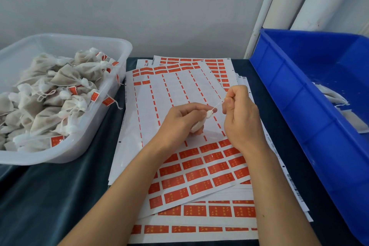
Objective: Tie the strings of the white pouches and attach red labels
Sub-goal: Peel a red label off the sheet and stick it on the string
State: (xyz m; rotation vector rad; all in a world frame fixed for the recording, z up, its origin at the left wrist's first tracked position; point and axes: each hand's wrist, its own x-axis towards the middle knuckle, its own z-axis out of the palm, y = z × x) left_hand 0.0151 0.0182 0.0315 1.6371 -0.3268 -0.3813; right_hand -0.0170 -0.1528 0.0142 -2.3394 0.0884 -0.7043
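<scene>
My left hand grips a small white pouch over the label sheets, its gathered neck poking out by the thumb. My right hand pinches the pouch's thin white string and holds it taut up and to the right. Under both hands lies a stack of sticker sheets with red labels; the top sheet's upper part is mostly peeled bare.
A clear plastic tub at left holds several tied pouches with red labels. A blue bin at right holds a few white pouches. A dark cloth covers the table. White pipes stand at the back right.
</scene>
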